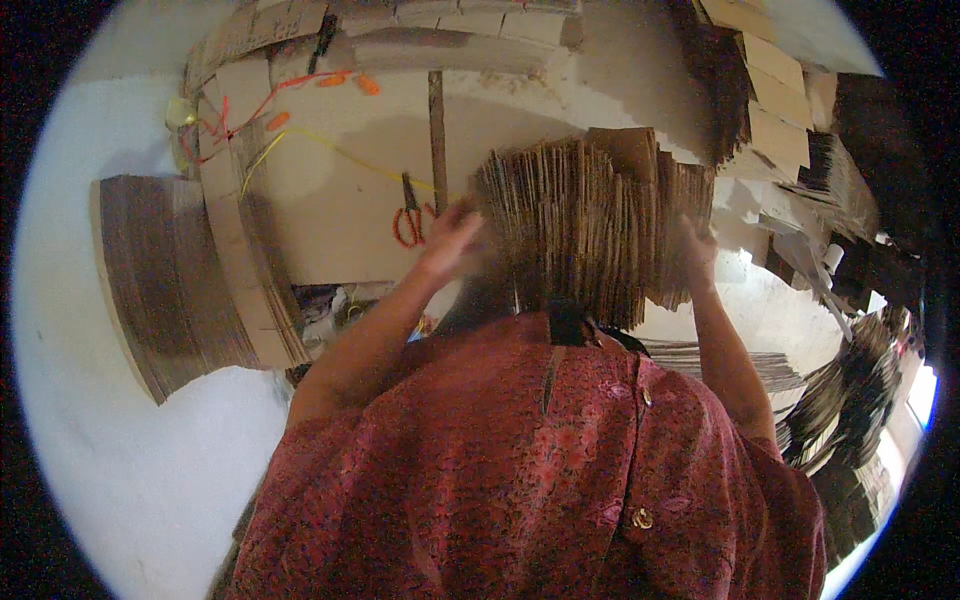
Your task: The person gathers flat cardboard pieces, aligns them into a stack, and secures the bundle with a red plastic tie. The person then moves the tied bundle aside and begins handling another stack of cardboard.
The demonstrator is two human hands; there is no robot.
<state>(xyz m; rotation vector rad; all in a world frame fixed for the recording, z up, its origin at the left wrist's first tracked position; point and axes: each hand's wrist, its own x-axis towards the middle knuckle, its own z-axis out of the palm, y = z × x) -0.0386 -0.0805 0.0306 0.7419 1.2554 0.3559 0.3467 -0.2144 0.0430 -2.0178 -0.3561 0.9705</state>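
I square up a thick bundle of flat cardboard sheets [585,225], standing on edge in front of my chest, pressing it between both hands. My left hand [448,243] is blurred against the bundle's left face, fingers seemingly spread and flat rather than curled round anything; how far they are open I cannot tell for certain. My right hand [697,250] lies against the right side of the stack, palm in, fingers extended upward along the sheet edges. Both forearms rise from the lower edge, elbows bent, wrists lifted to the level of the stack.

I judge this to be the aligning step: the sheets are gathered but their upper edges look ragged. The next move, as I read it, calls for even pressure from both sides, so the sheets do not fan out or slip.

Orange-handled scissors [409,215] lie on the big cardboard sheet [330,200] just beyond my left hand, with yellow and orange cords [300,130] farther off. Another dark stack of cardboard [165,280] rests well to my left.
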